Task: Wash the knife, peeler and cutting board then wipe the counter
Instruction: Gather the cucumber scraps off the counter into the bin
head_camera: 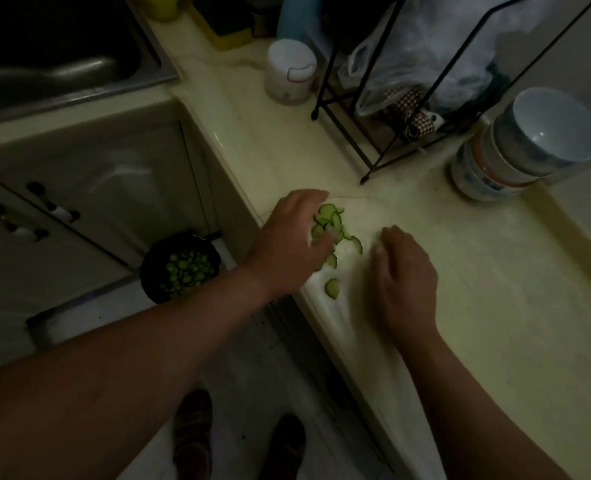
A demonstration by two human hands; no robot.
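Note:
Green cucumber peelings (333, 225) lie in a small heap on the pale counter (494, 289) near its front edge. My left hand (294, 244) reaches over the edge, its fingers loosely curved against the left side of the heap. My right hand (404, 271) rests on the counter just right of the peelings, fingers relaxed and bent, holding nothing. A loose peel (332, 287) lies apart, closer to the edge. The steel sink (62, 64) is at the upper left. No knife, peeler or cutting board shows.
A black bin (179, 268) holding green peelings stands on the floor below the counter edge. A black wire rack (408, 98) with plastic bags, a white jar (290, 72), stacked bowls (526, 147) and a sponge (224, 26) crowd the back. My feet show below.

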